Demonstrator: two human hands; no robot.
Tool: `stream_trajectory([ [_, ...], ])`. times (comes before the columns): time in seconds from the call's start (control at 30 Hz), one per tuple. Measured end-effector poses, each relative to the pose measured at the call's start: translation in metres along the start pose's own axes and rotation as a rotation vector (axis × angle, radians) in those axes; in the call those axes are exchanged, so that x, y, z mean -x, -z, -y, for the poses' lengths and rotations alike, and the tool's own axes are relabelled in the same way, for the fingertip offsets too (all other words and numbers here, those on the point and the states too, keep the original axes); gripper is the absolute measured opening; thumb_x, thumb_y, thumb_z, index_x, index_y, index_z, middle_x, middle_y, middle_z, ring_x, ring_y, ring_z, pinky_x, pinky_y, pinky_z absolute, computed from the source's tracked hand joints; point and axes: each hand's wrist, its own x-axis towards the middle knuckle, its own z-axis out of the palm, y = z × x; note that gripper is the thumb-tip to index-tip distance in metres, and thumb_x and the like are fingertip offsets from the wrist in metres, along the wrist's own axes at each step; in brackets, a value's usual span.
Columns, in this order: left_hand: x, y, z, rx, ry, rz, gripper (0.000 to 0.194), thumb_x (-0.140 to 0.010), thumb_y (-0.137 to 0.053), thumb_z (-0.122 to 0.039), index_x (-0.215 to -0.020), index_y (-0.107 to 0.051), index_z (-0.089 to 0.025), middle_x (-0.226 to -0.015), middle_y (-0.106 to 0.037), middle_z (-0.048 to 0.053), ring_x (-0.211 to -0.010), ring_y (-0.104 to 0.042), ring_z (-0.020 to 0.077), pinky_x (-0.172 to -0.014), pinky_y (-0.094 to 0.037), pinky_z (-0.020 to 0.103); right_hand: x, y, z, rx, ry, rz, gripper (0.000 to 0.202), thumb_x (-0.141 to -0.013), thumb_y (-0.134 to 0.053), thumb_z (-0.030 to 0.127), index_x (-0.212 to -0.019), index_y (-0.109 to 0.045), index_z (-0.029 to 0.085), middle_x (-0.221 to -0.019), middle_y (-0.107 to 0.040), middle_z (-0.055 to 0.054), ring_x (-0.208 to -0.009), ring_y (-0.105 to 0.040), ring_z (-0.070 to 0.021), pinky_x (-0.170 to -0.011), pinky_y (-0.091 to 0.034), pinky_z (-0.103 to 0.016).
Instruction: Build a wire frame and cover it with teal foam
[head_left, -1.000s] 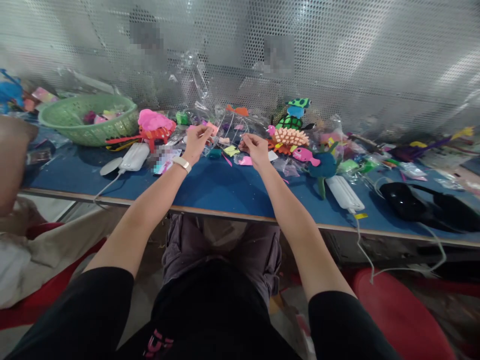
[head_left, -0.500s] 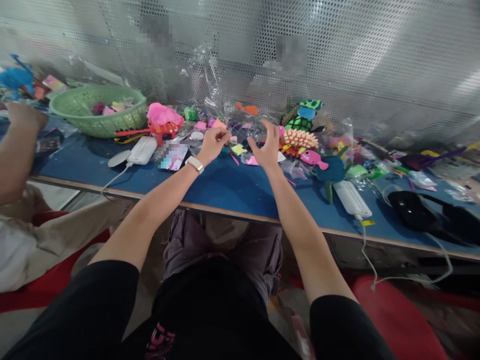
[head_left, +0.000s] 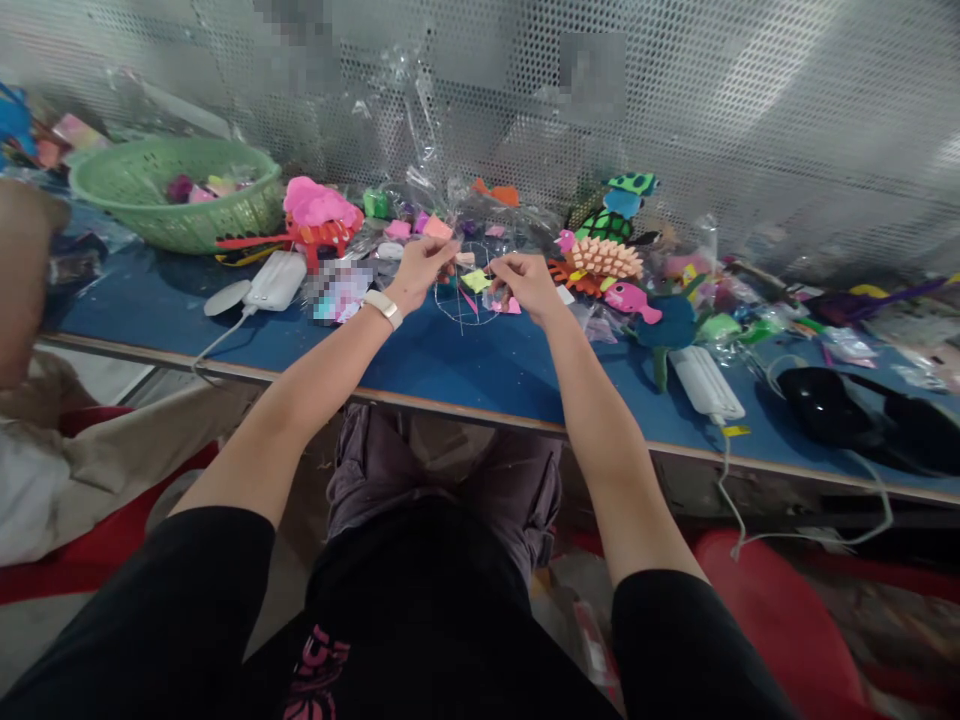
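A thin wire ring (head_left: 463, 322) with strands crossing inside it stands between my two hands above the near part of the table. My left hand (head_left: 421, 268), wearing a pale-banded watch (head_left: 385, 307) at the wrist, pinches its left side. On the opposite side, the fingers of my right hand (head_left: 525, 282) are closed on the ring's edge. Behind it lie a yellow-green foam piece (head_left: 475, 281) and a pink piece (head_left: 511, 306), partly seen through the wires. A spiky peach toy (head_left: 606, 257) sits to the right of my right hand.
A green basket (head_left: 176, 228) with small colourful pieces stands at the left, near a pink and orange toy (head_left: 322, 215). White power banks (head_left: 276, 282) with cables and a black headset-like device (head_left: 821, 405) lie on the blue table (head_left: 450, 375). Another person's arm (head_left: 26, 260) is far left.
My right hand has gone from spread fingers to a pinch and has come down onto the ring. The ring now shows plainly between both hands. The view has shifted slightly.
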Motion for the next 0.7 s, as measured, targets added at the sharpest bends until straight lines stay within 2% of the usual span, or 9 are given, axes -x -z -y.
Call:
stream_trajectory([
  [0.13,0.004,-0.003,-0.005,0.023,0.008,-0.022,0.036,-0.109,-0.086,-0.038,-0.087,-0.062,-0.022,-0.088,-0.066,0.004,-0.076,-0.064,0.0133,-0.064,-0.049,0.026,0.0,-0.007,0.001,-0.021,-0.023,-0.021,0.081,-0.083,-0.082,0.102,-0.096,-0.079,0.023,-0.074,-0.075,-0.006,-0.047,-0.06,-0.0134,-0.045,-0.056,-0.032],
  [0.3,0.009,-0.007,-0.007,0.009,0.039,0.015,0.028,-0.112,-0.079,-0.025,-0.087,-0.067,-0.021,-0.084,-0.063,0.002,-0.071,-0.059,0.0113,-0.059,-0.042,0.025,0.005,-0.005,0.012,-0.036,-0.077,0.056,0.079,-0.085,-0.083,0.1,-0.098,-0.078,0.023,-0.069,-0.074,-0.005,-0.051,-0.066,-0.0161,-0.049,-0.058,-0.031],
  [0.4,0.014,-0.013,-0.007,-0.005,0.06,0.103,0.03,-0.112,-0.079,-0.026,-0.086,-0.067,-0.02,-0.08,-0.059,0.001,-0.066,-0.056,0.0098,-0.057,-0.039,0.026,0.009,-0.003,0.02,-0.033,-0.136,0.096,0.078,-0.087,-0.082,0.1,-0.102,-0.079,0.023,-0.068,-0.074,-0.004,-0.045,-0.061,-0.0141,-0.043,-0.051,-0.029],
  [0.5,0.018,-0.019,-0.004,-0.01,0.063,0.163,0.029,-0.112,-0.081,-0.028,-0.087,-0.068,-0.02,-0.08,-0.06,0.001,-0.065,-0.056,0.0098,-0.055,-0.039,0.027,0.012,-0.006,0.023,-0.008,-0.115,0.12,0.078,-0.084,-0.083,0.101,-0.097,-0.078,0.024,-0.063,-0.072,-0.002,-0.04,-0.053,-0.0116,-0.038,-0.042,-0.028],
  [0.6,0.019,-0.023,0.001,-0.031,0.044,0.145,0.028,-0.111,-0.081,-0.029,-0.086,-0.07,-0.02,-0.08,-0.063,0.003,-0.066,-0.059,0.0117,-0.054,-0.041,0.028,0.014,-0.009,0.021,0.028,-0.068,0.093,0.075,-0.084,-0.084,0.1,-0.091,-0.077,0.025,-0.06,-0.07,0.0,-0.038,-0.048,-0.0105,-0.037,-0.035,-0.029],
  [0.7,0.017,-0.024,0.005,-0.043,0.015,0.129,0.025,-0.109,-0.084,-0.033,-0.091,-0.072,-0.022,-0.08,-0.065,0.004,-0.069,-0.063,0.0146,-0.056,-0.047,0.029,0.014,-0.012,0.017,0.059,-0.058,0.028,0.069,-0.089,-0.083,0.094,-0.09,-0.076,0.026,-0.057,-0.067,0.0,-0.039,-0.046,-0.0114,-0.04,-0.04,-0.031],
])
